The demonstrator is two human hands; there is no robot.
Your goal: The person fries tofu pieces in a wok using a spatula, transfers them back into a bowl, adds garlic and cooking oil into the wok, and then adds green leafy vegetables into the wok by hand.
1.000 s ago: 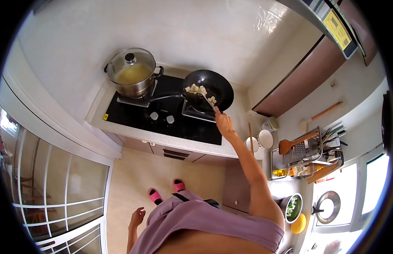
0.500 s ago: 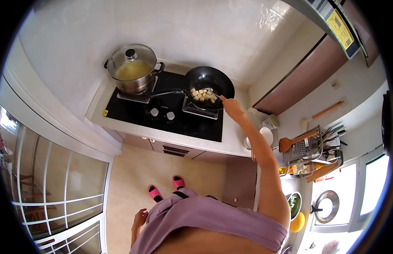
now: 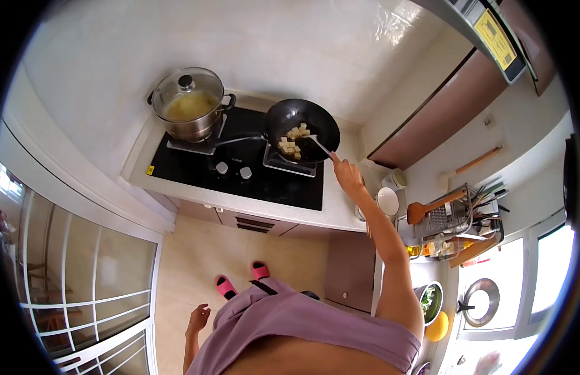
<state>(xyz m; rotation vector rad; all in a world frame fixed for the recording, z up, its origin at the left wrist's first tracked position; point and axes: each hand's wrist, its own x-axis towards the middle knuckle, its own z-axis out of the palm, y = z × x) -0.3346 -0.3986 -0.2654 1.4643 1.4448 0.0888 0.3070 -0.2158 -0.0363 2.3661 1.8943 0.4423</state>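
Observation:
My right hand (image 3: 348, 175) is closed around the handle of a spatula (image 3: 319, 145), whose pale head rests among tofu-like cubes (image 3: 290, 147) in the black wok (image 3: 324, 122). The cubes lie in two loose clusters, one towards the back and one towards the front left. The wok sits on the right burner, its long handle (image 3: 240, 139) pointing left. Low at my left side hangs my left hand (image 3: 199, 317), empty, its fingers loosely bent and apart.
A lidded steel pot (image 3: 193, 119) with yellowish liquid stands on the left burner of the black hob (image 3: 196, 172). Right of the hob are a white bowl (image 3: 387, 200) and a jar (image 3: 396, 179). A utensil rack (image 3: 449, 219) and a bowl of greens (image 3: 431, 302) are further right.
The spatula head has pushed through the cubes, splitting one pile into two clusters. My right hand has come slightly lower, towards me. My left hand has swung a little outward to the left.

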